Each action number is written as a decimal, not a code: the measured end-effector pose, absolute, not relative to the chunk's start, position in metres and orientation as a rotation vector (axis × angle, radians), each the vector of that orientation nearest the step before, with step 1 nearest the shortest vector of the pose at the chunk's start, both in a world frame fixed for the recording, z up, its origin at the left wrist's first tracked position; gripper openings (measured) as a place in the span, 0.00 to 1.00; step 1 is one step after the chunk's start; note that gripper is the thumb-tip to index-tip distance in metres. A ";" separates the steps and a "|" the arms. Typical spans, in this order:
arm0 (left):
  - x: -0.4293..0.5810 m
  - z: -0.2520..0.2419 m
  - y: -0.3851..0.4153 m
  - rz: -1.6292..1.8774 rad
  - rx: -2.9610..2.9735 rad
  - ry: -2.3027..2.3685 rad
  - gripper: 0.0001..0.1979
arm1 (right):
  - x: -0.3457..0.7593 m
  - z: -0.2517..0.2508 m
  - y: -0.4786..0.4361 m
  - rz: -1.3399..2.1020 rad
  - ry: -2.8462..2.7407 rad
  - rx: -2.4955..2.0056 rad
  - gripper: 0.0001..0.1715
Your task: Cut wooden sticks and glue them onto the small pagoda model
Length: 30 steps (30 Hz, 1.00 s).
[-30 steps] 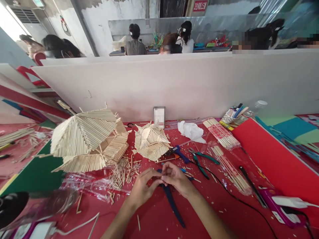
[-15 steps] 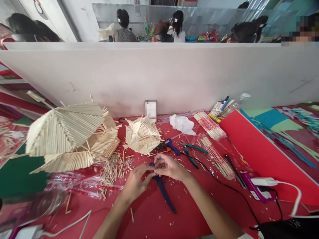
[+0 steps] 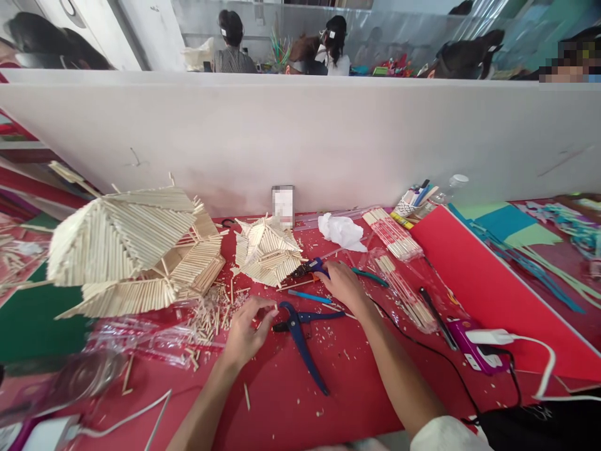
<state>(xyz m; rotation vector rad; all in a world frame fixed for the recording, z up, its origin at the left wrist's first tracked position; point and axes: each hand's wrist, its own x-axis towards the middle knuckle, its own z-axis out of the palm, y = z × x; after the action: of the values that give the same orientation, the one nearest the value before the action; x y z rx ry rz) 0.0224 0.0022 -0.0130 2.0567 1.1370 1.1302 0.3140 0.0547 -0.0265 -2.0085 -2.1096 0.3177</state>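
Over the red table, our left hand pinches a short stick by fingertips, presumably leaving its end free; our right hand meets the glue gun, grip closure unclear.

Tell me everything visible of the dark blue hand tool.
The dark blue hand tool lies on the red table, handles spread: one curves toward the near edge, the other points right. Its black tip points left. It looks like metal or plastic. The left hand is near its curved end, not gripping it.
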 end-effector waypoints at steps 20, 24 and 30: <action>0.018 -0.017 0.009 1.308 2.046 1.185 0.03 | 0.347 0.018 -0.002 1.163 -1.604 -1.364 0.21; 0.018 -0.015 0.007 1.281 2.066 1.185 0.03 | 0.334 0.042 0.001 0.893 -1.764 -1.406 0.23; 0.017 -0.014 0.006 1.270 2.118 1.156 0.04 | 0.304 0.080 0.012 0.757 -1.963 -1.415 0.27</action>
<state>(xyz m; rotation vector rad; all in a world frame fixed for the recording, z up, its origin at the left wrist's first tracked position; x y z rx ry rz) 0.0175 0.0058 -0.0143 2.1179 1.1560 1.2702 0.3044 0.0118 0.0795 -1.4152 -1.9629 0.7568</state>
